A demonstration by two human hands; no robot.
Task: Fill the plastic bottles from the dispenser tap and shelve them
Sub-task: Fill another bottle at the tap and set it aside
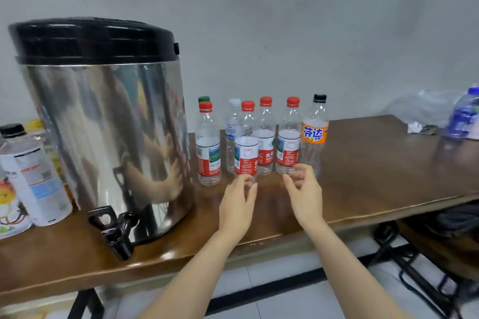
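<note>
A: Entry one, dispenser?
B: Steel dispenser (103, 124), black lid, at the left of the wooden table (375, 163). Its tap (116, 233) is at the front edge.
A: Bottles?
B: Capped bottles standing in a cluster just right of it, with the red-capped front bottle (246, 147) nearest.
A: Hands?
B: Left hand (237, 202), fingers loosely curled at that bottle's base; I cannot tell if it grips. Right hand (304, 191), fingers relaxed, holding nothing.

Head view, forward-down, close over table (375, 163).
</note>
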